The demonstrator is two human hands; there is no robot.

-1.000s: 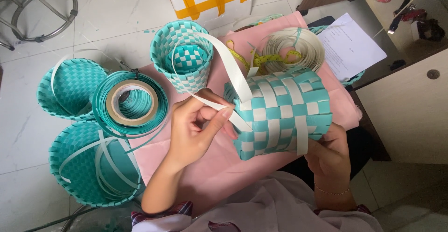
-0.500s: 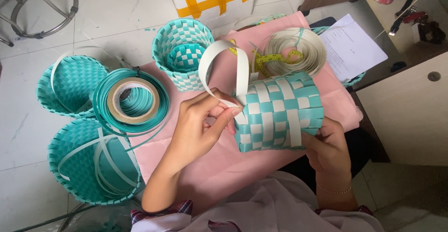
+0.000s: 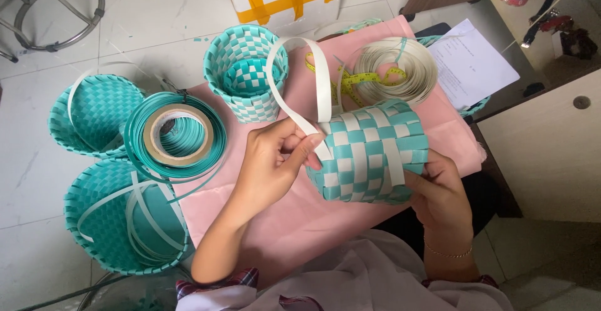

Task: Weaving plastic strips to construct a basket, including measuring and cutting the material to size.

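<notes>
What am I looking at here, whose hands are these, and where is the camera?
There is no machine: a person works with two bare hands, filmed by a camera worn on their head, looking down. The left hand pinches a white plastic strip that loops up from a half-woven teal and white basket. The right hand steadies that basket from the side. They work over a pink cloth. On it stand a finished small woven basket, a coil of white strip and a yellow measuring tape. At the left lie a coil of teal strip and two teal woven baskets.
</notes>
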